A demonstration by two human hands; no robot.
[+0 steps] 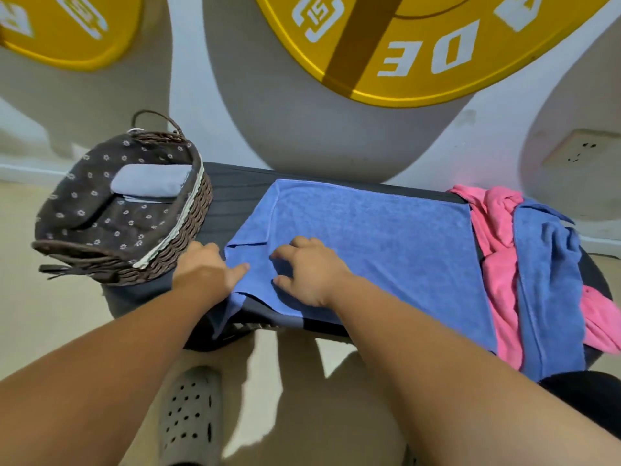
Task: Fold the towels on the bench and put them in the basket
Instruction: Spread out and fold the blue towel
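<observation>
A blue towel (376,237) lies spread flat across the dark bench (232,193), its left end creased and hanging a little over the front edge. My left hand (205,269) rests on the towel's left edge, thumb on the cloth. My right hand (309,270) presses flat on the towel just to the right, fingers spread. At the bench's left end stands a brown wicker basket (191,227) with a dotted dark lining; a folded light-blue towel (151,185) lies inside. At the right end lie a crumpled pink towel (494,230) and another blue towel (547,290).
The bench stands against a white and grey wall with yellow round signs (403,45). A wall socket (578,149) is at the right. My foot in a grey perforated clog (191,415) stands on the beige floor in front of the bench.
</observation>
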